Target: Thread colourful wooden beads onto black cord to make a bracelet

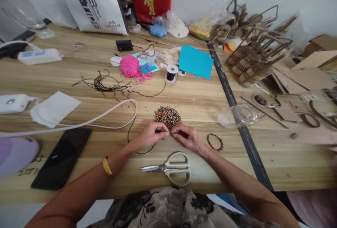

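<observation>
A pile of multicoloured beads (167, 116) lies on the wooden table just beyond my fingertips. My left hand (152, 135) pinches a thin black cord (128, 135), which loops down on the table with a few beads on it. Close beside it, my right hand (187, 137) has its thumb and fingers pressed together at the same cord; the tiny part between both hands is hard to make out. A beaded bracelet (215, 142) rests right of my right hand. Scissors (168, 169) with pale handles lie below my hands, blades toward the left.
A black phone (61, 158) and white cable (116, 126) lie at left. Farther back are cut black cords (101, 83), pink yarn (129, 66), a black spool (171, 74) and blue sheets (196, 62). A clear jar (244, 115) lies at right, near wooden baskets (244, 59).
</observation>
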`<state>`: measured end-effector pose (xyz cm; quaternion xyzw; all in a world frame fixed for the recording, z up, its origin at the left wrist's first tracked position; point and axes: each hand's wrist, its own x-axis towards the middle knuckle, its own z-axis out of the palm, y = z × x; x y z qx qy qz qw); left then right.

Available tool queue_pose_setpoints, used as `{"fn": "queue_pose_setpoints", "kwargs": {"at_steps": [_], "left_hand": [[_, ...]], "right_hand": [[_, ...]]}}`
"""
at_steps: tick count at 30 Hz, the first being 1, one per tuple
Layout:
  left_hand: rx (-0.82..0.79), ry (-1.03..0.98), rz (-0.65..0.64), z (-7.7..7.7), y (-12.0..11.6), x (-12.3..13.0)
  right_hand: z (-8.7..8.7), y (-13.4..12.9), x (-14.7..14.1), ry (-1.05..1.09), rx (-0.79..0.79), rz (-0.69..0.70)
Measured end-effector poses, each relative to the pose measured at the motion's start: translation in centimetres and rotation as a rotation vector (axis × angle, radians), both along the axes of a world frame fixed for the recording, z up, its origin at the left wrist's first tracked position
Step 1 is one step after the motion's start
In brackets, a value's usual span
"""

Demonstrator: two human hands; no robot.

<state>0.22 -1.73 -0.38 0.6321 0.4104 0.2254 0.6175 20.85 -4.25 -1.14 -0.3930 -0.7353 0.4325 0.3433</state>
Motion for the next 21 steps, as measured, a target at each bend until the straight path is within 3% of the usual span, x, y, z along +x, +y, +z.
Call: {"fn": "queue_pose_setpoints", "kwargs": {"at_steps": [5,21], "left_hand": [[0.023,-0.003,-0.006,-0.17,-0.05,-0.04],[0.024,-0.001,-0.01,-0.27,-0.1,-0.13]], "right_hand": [[-0.31,-0.24,0.02,0.0,-0.081,-0.046],[-0.01,-0.07,0.09,0.053,-0.112,-0.025]]}}
